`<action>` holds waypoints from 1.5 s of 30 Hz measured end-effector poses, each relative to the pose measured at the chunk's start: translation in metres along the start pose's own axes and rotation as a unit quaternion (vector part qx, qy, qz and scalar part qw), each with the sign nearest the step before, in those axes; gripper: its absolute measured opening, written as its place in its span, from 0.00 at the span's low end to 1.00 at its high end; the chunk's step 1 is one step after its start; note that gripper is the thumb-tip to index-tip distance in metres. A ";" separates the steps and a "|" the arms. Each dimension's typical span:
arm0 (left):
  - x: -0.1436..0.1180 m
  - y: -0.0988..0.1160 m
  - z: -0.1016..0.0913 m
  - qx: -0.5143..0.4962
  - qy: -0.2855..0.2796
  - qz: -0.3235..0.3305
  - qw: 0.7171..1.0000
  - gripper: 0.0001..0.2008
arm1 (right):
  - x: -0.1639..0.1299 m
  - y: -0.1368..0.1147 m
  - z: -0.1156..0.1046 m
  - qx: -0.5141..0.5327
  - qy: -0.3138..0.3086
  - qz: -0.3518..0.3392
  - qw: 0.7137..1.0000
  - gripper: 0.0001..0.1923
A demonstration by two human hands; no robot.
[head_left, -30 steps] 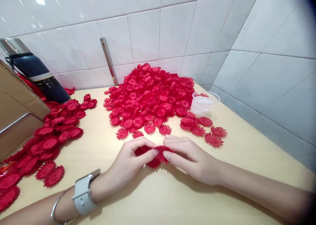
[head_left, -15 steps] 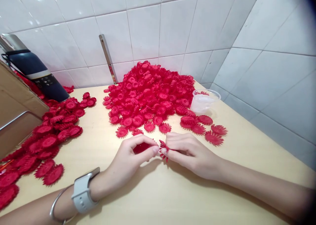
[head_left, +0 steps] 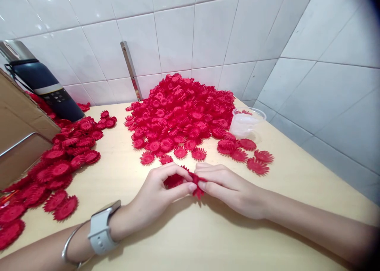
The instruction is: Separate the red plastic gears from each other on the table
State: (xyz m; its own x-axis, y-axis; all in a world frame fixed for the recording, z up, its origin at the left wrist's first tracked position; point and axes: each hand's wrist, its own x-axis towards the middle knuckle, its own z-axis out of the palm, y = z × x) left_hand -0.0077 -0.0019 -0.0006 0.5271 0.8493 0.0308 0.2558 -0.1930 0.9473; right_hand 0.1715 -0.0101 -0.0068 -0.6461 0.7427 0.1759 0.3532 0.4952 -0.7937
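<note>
A red flower piece [head_left: 196, 184] is pinched between the fingertips of the left hand [head_left: 156, 193] and the right hand [head_left: 230, 189], which are brought together just above the table [head_left: 190, 239], and a second red piece [head_left: 173, 180] is cupped under the curled left fingers. The pinched piece is held just in front of the large heap of red flowers [head_left: 181, 112], on its near side. A clear plastic cup [head_left: 246, 122] is seen just right of the heap, a looser spread of flowers [head_left: 59, 164] well to its left, and a dark flask [head_left: 41, 84] beyond that spread against the tiled wall.
</note>
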 end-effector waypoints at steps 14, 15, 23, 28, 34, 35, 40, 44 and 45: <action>-0.001 -0.002 -0.002 -0.005 -0.019 0.012 1.000 0.03 | 0.000 0.002 -0.001 0.059 -0.042 0.034 0.997 0.16; -0.001 -0.001 -0.002 0.000 -0.015 0.012 1.000 0.03 | 0.001 0.001 -0.001 0.056 -0.045 0.029 0.997 0.15; -0.002 -0.001 -0.002 0.013 -0.022 -0.003 1.000 0.04 | 0.000 0.004 -0.001 0.025 -0.009 0.033 0.999 0.17; -0.002 0.000 -0.003 0.002 -0.024 -0.002 1.000 0.03 | 0.000 0.005 -0.002 0.067 -0.023 0.036 0.997 0.16; -0.002 -0.001 -0.002 -0.013 -0.034 0.005 0.999 0.04 | 0.000 0.003 -0.003 0.092 -0.065 0.032 0.993 0.16; -0.002 -0.001 -0.002 -0.009 -0.035 0.003 0.999 0.04 | -0.001 0.003 -0.003 0.096 -0.069 0.033 0.993 0.16; -0.002 0.000 0.000 0.020 -0.049 0.008 0.999 0.03 | 0.001 0.002 -0.003 0.105 -0.061 0.020 0.992 0.15; -0.004 0.001 0.000 0.051 -0.057 0.020 0.997 0.04 | 0.003 0.004 -0.003 0.119 -0.038 0.008 0.992 0.16; -0.004 0.001 0.000 0.052 -0.060 0.026 0.997 0.04 | 0.003 0.004 -0.003 0.122 -0.042 0.004 0.992 0.16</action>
State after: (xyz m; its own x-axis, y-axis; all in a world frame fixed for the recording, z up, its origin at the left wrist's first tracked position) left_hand -0.0100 -0.0050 -0.0001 0.6324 0.7739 0.0342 0.3052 -0.2895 0.9072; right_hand 0.1732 -0.0046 -0.0078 -0.7021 0.7004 0.1284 0.1906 0.3586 -0.9138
